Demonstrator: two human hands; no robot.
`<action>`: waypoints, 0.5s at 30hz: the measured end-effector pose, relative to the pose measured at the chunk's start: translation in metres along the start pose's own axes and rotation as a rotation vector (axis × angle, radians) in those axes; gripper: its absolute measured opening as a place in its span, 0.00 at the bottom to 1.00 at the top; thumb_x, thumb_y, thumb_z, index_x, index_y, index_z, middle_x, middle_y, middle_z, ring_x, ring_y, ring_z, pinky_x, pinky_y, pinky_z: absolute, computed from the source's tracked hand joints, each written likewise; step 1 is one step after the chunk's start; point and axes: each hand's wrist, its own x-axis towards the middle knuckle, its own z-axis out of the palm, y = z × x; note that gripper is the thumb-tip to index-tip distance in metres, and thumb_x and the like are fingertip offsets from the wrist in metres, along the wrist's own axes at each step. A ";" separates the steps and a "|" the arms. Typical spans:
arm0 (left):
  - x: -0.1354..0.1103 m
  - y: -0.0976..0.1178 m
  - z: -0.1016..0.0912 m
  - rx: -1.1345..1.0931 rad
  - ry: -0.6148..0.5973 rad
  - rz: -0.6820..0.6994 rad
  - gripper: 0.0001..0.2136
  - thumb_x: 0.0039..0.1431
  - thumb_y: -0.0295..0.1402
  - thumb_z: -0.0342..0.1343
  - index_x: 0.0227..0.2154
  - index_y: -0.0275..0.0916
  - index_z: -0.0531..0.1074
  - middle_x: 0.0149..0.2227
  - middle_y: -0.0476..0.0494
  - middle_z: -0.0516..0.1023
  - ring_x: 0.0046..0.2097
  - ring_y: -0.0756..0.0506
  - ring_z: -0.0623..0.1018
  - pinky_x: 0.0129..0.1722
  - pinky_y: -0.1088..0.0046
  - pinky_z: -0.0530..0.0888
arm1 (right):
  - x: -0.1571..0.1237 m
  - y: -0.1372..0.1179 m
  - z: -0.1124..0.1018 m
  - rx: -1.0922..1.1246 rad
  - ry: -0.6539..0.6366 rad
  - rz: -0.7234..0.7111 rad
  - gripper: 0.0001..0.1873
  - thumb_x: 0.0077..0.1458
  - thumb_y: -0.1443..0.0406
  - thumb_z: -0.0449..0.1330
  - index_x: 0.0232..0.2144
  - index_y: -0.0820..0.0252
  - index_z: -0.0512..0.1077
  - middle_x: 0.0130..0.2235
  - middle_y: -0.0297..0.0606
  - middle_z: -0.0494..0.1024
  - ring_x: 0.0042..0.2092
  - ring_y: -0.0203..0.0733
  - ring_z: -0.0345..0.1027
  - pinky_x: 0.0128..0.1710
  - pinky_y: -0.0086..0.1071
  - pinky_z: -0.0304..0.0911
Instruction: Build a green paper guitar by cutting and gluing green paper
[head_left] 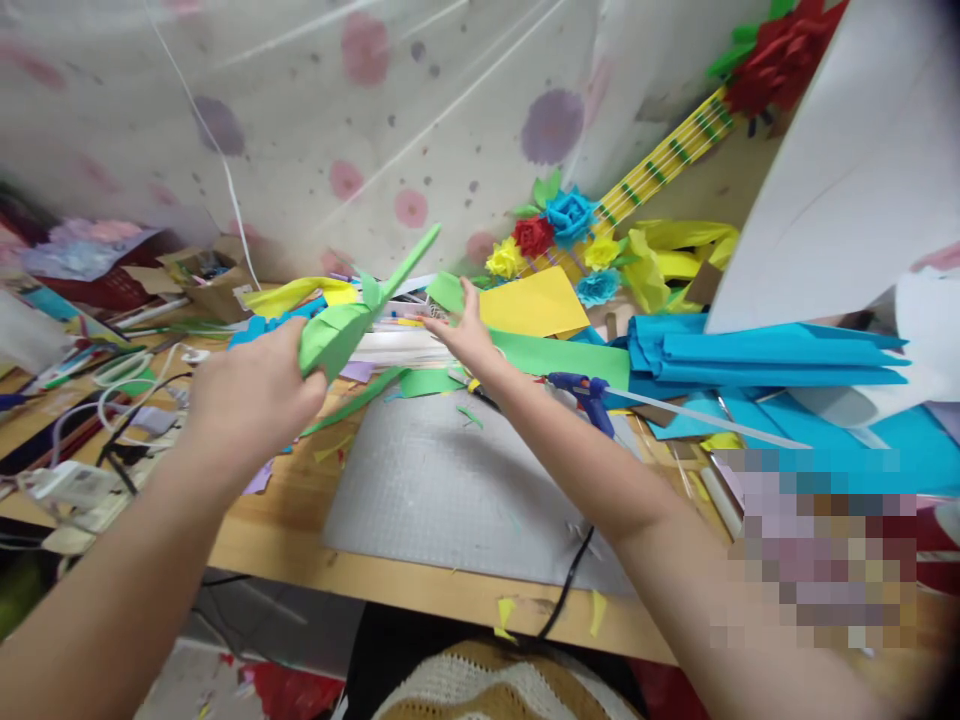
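Note:
My left hand is closed around a green paper stem with folded green leaves, its thin tip pointing up and to the right. Further right, my right hand reaches over the table with its fingers apart. A small green paper piece shows right beside its fingertips; whether they touch it I cannot tell. Below and behind that hand lies a long green paper strip. A blue glue gun with a long white glue stick rests to the right of my right forearm.
A grey cutting mat lies on the wooden table. Blue paper rolls and a yellow sheet are behind. Paper roses adorn a yellow guitar shape. Cables and a white power strip clutter the left; a black cord crosses the front edge.

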 end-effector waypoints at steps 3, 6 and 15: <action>-0.012 0.028 0.021 -0.065 0.080 -0.008 0.27 0.50 0.36 0.49 0.55 0.38 0.60 0.40 0.37 0.75 0.43 0.32 0.76 0.42 0.55 0.71 | -0.044 -0.021 0.010 0.549 -0.328 0.256 0.45 0.53 0.48 0.55 0.64 0.49 0.37 0.58 0.46 0.63 0.53 0.46 0.65 0.48 0.46 0.66; -0.024 0.057 0.049 -0.184 0.053 0.155 0.31 0.51 0.33 0.48 0.60 0.33 0.53 0.53 0.29 0.69 0.50 0.31 0.73 0.45 0.55 0.70 | -0.071 -0.029 0.013 0.754 -0.359 0.361 0.47 0.49 0.51 0.61 0.64 0.45 0.40 0.51 0.38 0.71 0.44 0.41 0.71 0.41 0.39 0.70; -0.043 0.090 0.065 -0.537 -0.166 0.266 0.28 0.53 0.49 0.49 0.56 0.43 0.62 0.52 0.37 0.72 0.53 0.30 0.71 0.48 0.53 0.67 | -0.063 0.026 -0.029 0.645 -0.336 0.379 0.32 0.41 0.65 0.63 0.51 0.49 0.64 0.45 0.31 0.74 0.43 0.40 0.70 0.43 0.36 0.68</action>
